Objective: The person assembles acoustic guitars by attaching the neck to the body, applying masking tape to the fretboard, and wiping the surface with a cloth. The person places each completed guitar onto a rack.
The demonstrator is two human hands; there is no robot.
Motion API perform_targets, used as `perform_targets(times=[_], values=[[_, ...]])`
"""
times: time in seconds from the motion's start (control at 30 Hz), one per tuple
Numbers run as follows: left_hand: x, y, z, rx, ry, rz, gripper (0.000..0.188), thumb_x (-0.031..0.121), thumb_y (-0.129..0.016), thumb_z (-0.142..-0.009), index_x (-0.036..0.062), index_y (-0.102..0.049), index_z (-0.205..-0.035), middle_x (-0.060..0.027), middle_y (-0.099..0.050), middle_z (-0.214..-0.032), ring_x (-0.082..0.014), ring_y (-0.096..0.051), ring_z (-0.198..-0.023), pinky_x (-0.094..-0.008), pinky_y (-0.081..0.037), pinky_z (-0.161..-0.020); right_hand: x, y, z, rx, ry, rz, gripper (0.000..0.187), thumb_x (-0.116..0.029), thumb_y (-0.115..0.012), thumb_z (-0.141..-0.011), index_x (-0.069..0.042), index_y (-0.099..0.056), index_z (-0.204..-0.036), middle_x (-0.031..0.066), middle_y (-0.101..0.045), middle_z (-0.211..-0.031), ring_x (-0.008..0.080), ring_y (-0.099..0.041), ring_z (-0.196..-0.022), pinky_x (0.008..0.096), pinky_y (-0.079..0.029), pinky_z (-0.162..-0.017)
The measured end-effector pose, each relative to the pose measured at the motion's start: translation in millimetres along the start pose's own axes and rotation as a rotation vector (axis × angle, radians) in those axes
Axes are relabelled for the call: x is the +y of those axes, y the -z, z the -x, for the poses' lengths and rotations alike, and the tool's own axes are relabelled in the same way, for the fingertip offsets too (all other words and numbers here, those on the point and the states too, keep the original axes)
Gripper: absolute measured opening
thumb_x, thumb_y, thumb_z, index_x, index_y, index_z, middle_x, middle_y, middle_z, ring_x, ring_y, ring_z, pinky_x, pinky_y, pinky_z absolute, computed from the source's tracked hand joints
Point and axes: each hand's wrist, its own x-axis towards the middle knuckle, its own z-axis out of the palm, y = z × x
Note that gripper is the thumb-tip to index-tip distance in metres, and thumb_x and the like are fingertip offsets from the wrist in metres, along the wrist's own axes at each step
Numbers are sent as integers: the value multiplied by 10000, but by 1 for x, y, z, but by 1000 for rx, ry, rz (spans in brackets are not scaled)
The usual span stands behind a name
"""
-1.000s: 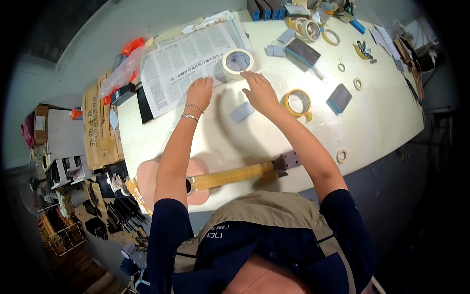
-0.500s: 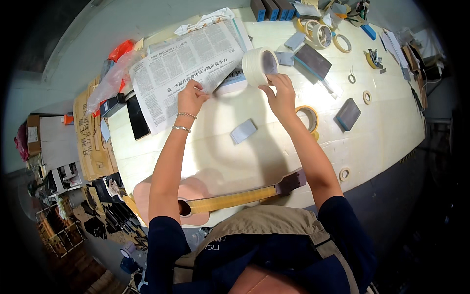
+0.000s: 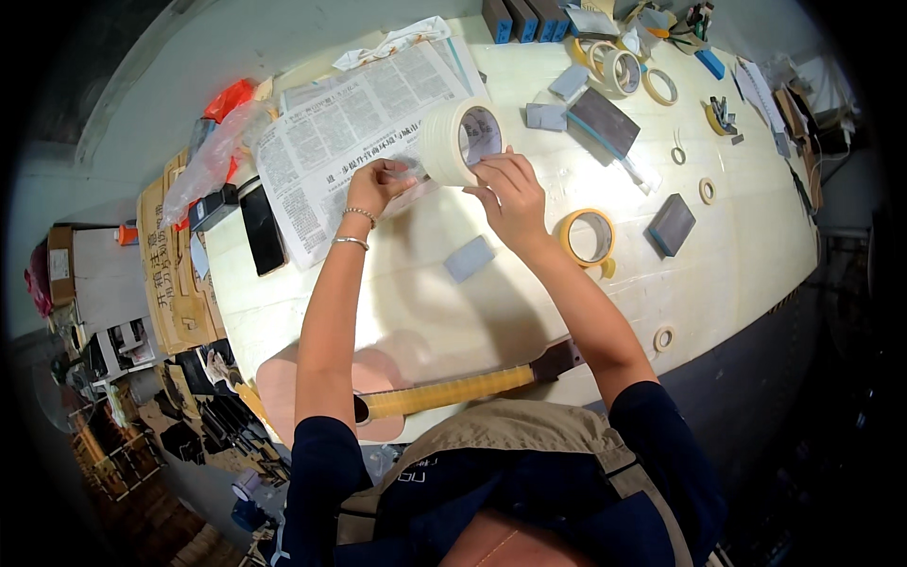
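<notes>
While right hand (image 3: 513, 200) grips cream tape roll (image 3: 441, 142), left hand (image 3: 375, 189) curls near newspaper (image 3: 316, 175), hold unclear

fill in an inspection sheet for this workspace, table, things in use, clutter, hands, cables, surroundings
surface: pale table, lit with glare; small guitar lying along the near edge
things in use: wide tape roll, tipped on its side, in front of the newspaper
clutter: yellow tape roll, grey block, black slab and plastic bag around the work
hands: right hand grips the wide tape roll; left hand is by the newspaper's near edge, its grip unclear
cables: possible white cord beyond the table's right end, too blurred to confirm
surroundings: cardboard at the left, grey wall behind
</notes>
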Motion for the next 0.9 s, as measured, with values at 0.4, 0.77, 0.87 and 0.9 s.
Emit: perform_targets(times=[0.4, 0.77, 0.87, 0.9], values=[[-7, 66, 4, 547, -342, 792, 139, 91, -648, -849, 0, -625, -952, -27, -630, -884, -132, -564, -774, -234, -441, -706, 32, -37, 29, -552, 111, 324, 338, -79, -714, -647, -86, -635, -975, 61, -581, -1063, 235, -477, -1121, 456, -355, -1032], [60, 1, 307, -236, -331, 542, 432, -22, -644, -808, -26, -512, -1219, -78, -564, -1192, -165, -512, -1103, -307, -407, -938, -80, 53, 6, -62, 465, 35, 379, -140, -733, -682, -186, -651, -1049, 85, -511, -1279, 271, -465, -1193, 504, -305, -1055], [46, -21, 339, 53, -339, 501, 396, 25, -644, -810, -40, -534, -1185, -111, -573, -1184, -189, -498, -1115, -304, -399, -926, -117, 67, 43, -158, -165, -666, 272, -184, -674, -777, -161, -641, -1046, 78, -568, -1204, 258, -553, -1085, 459, -409, -977], [32, -22, 340, 173, -429, 214, 397, 57, -672, -793, -52, -549, -1155, -143, -554, -1179, -204, -478, -1121, -313, -386, -929, -133, 71, 59, -210, -498, -988, 245, -206, -648, -814, -153, -634, -1053, 79, -588, -1175, 254, -579, -1047, 440, -446, -945]])
